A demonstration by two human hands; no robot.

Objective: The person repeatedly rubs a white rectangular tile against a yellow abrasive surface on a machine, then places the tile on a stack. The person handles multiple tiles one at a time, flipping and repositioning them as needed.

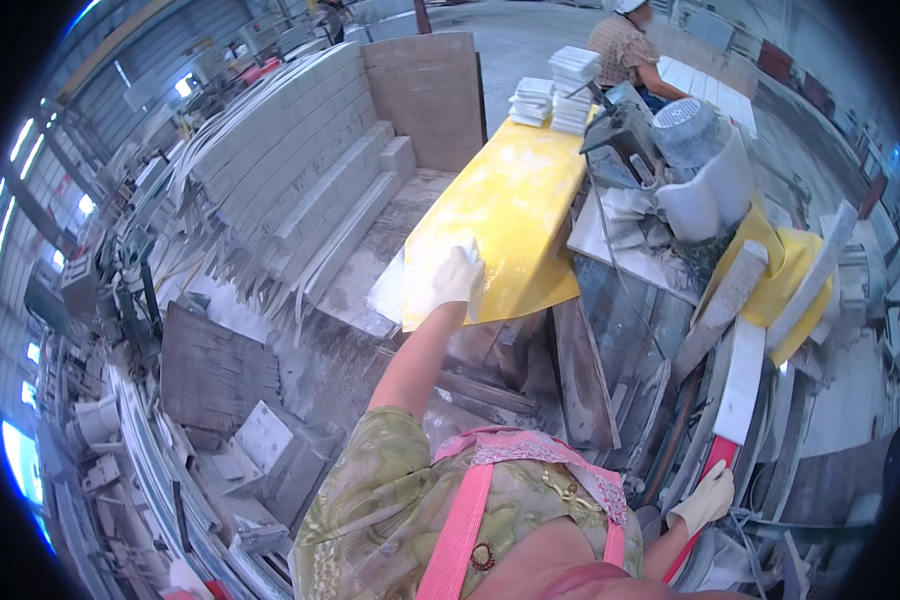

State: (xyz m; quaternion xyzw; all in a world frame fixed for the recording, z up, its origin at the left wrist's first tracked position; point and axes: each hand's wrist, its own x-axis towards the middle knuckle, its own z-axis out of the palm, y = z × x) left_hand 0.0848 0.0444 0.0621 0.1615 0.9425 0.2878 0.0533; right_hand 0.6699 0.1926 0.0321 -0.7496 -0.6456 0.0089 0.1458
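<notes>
My left hand (457, 277), in a pale glove, is over the near left part of a yellow-covered table (530, 190). Its fingers look curled round something whitish, which glare keeps me from making out. A white slab (387, 292) juts out beside the yellow cover's left edge. Low on the right, my right hand (707, 497), also gloved, lies against a red strip (718, 455) with its fingers stretched out. A long white strip (741, 382) lines up with the red one just beyond. At the table's far end are stacks of white tiles (572, 90).
Long grey-white slabs (300, 150) are piled at the left beside an upright board (425, 100). Right of the table stands a dusty machine with a round motor (688, 135). More yellow sheet (795, 275) hangs near it. Another person (625, 55) is at the back.
</notes>
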